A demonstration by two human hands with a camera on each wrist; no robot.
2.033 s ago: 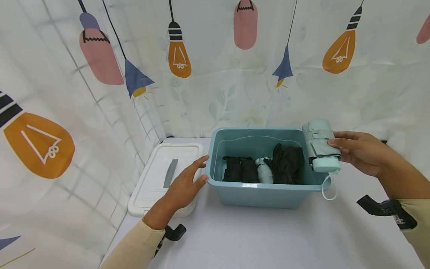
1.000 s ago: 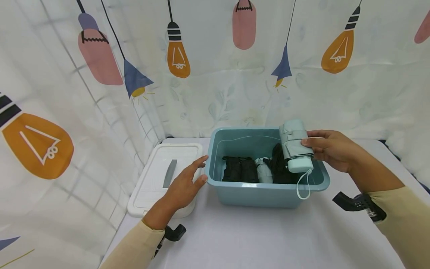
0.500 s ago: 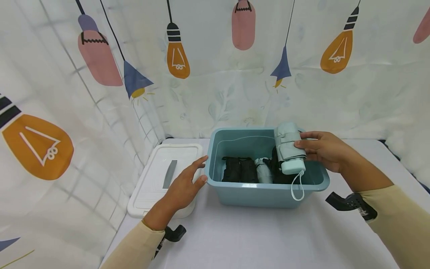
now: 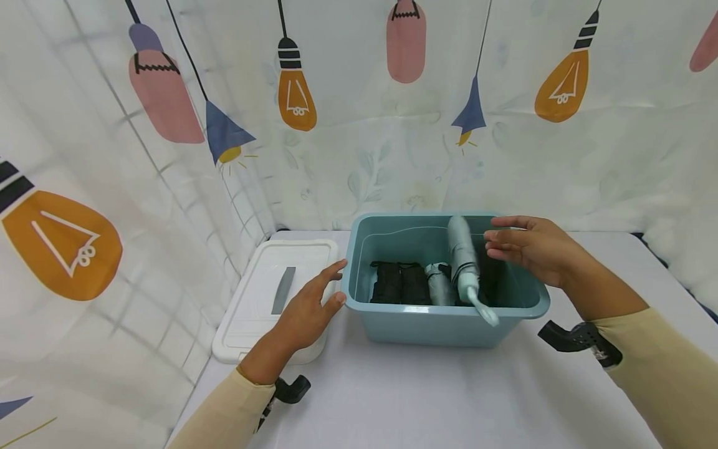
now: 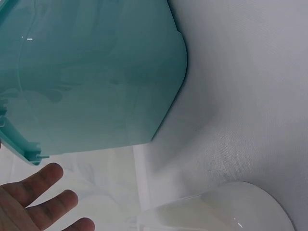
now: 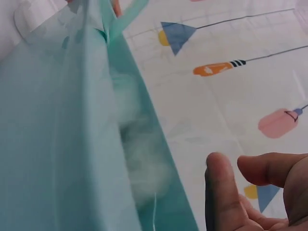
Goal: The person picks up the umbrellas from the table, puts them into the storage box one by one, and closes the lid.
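Observation:
My right hand (image 4: 533,246) is over the right end of the blue plastic bin (image 4: 432,329), its fingers apart from the folded pale green umbrella (image 4: 461,249). That umbrella leans in the bin, its handle end and wrist strap (image 4: 483,307) toward the near rim. In the right wrist view, thumb and finger of the right hand (image 6: 250,192) are separated with nothing between them. At the bin's left end my left hand (image 4: 305,312) keeps its fingertips right at the rim, fingers spread. Inside lie black folded bundles (image 4: 387,284) and another pale umbrella (image 4: 441,288).
A white lid (image 4: 305,257) with a grey handle (image 4: 283,290) lies left of the bin, partly behind my left hand. White cloth covers the table (image 4: 426,399). A patterned curtain (image 4: 359,168) hangs behind and at the left.
My right hand moved left over the bin with the pale green umbrella and then let go of it; the umbrella has turned and dropped lower into the bin. The left hand stayed put.

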